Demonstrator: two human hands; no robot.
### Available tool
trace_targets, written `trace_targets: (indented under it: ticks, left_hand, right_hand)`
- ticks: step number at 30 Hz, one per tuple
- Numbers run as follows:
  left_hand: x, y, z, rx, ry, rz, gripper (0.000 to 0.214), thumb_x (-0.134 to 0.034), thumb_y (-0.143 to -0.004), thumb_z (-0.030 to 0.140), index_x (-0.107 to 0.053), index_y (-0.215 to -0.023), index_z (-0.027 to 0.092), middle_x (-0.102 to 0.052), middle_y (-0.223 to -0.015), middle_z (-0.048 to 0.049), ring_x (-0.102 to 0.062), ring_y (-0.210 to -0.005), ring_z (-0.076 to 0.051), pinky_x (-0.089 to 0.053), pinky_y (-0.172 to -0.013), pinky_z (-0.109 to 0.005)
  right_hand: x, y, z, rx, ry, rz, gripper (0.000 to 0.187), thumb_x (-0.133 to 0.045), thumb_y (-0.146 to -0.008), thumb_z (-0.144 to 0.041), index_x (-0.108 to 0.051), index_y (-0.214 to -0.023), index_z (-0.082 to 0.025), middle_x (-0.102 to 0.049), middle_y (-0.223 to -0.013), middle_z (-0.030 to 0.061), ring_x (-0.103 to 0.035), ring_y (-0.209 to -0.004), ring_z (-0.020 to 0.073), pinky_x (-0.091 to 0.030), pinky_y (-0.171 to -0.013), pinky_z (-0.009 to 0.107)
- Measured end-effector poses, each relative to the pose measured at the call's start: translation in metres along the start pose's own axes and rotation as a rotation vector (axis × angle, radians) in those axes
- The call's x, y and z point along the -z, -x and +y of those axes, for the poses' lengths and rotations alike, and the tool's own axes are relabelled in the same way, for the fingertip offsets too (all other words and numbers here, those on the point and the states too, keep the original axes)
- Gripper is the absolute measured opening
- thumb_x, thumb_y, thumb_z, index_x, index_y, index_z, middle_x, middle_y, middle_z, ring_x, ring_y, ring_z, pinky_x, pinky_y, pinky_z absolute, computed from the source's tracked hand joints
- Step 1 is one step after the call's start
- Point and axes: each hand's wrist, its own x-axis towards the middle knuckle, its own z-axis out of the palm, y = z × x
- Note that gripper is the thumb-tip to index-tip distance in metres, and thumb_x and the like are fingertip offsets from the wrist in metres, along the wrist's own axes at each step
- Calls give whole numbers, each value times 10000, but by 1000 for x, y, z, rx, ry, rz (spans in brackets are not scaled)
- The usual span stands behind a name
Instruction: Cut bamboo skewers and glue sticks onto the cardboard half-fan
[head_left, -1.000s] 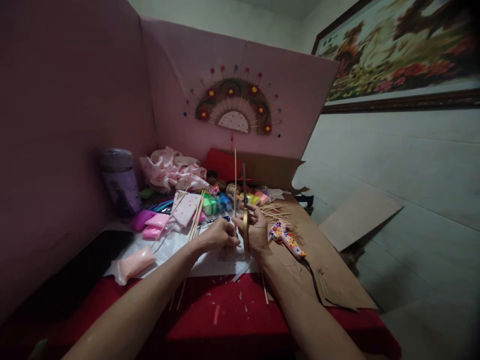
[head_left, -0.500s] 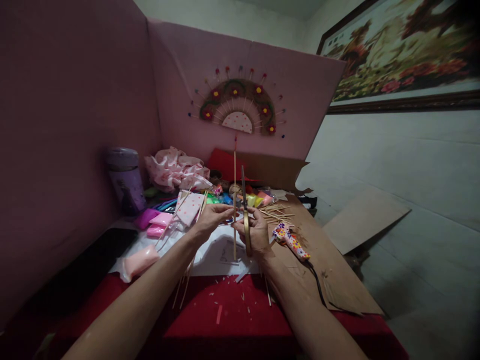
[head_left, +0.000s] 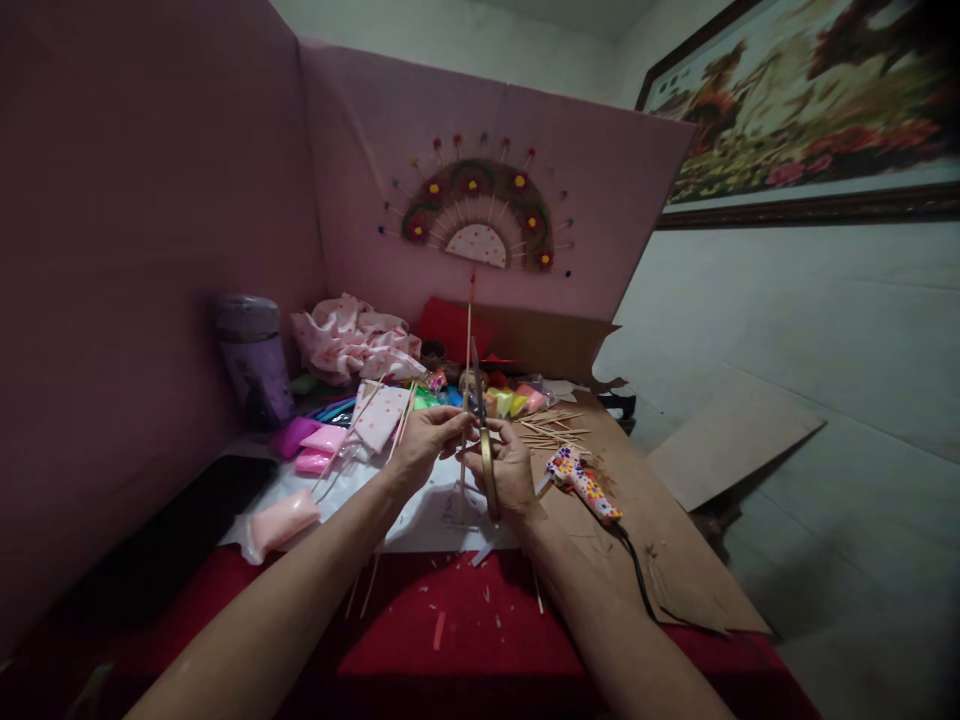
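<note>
Red cloth [head_left: 409,640] shows beneath both forearms [head_left: 300,585], which reach from the bottom edge to the centre of the frame. There the left hand [head_left: 427,445] pinches a thin wooden stick [head_left: 469,345] while the right hand [head_left: 514,475] grips gold-handled scissors [head_left: 488,475], blades up; the stick stands nearly upright between the hands, its top rising above them.

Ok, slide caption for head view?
Left hand at an upright wooden stick, right hand with scissors, before a flowered fan shape on a pink board.
</note>
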Motion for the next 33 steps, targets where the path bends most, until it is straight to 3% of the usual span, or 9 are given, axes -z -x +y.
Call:
trace_targets:
  ticks: [7,16,21,27,33]
  left_hand:
    - [1,-1,3,-32,-31,38,278,-738,-635,369,-671,-681,103,-632,-554,-25,-409,-383,-42,-247,-358,-185]
    - [13,-5,25,-5,16,159,269,-767,-562,326,-651,-643,97,-640,-504,-36,-426,-369,-50,-265,-382,-185]
    - [17,-5,29,14,38,158,242,-753,-573,300,-641,-642,97,-628,-491,-23,-445,-367,-55,-283,-384,-186]
    - [20,-5,28,45,72,121,253,-752,-585,304,-635,-660,93,-616,-485,-16,-480,-377,-62,-317,-387,-174]
    - [22,-6,34,49,58,137,303,-776,-549,322,-615,-670,96,-608,-485,-7,-522,-386,-82,-399,-413,-191]
  right_hand:
    - [-1,3,-1,6,0,-31,488,-791,-578,-291,-523,-975,-197,-583,-600,-66,-377,-357,35,-280,-343,155]
    - [6,-8,7,-79,-46,-82,509,-739,-624,-434,-472,-995,-209,-611,-599,-52,-418,-355,53,-281,-297,132]
    - [8,-13,13,-145,-7,-147,455,-698,-658,-419,-482,-1001,-211,-598,-580,-57,-429,-366,60,-276,-296,128]
    - [5,-10,13,-96,56,-209,540,-767,-600,-412,-499,-1009,-183,-574,-613,-62,-366,-378,28,-281,-337,137]
    - [8,-9,10,-67,57,-143,605,-769,-585,-478,-483,-1026,-179,-581,-621,-49,-377,-396,39,-273,-346,146]
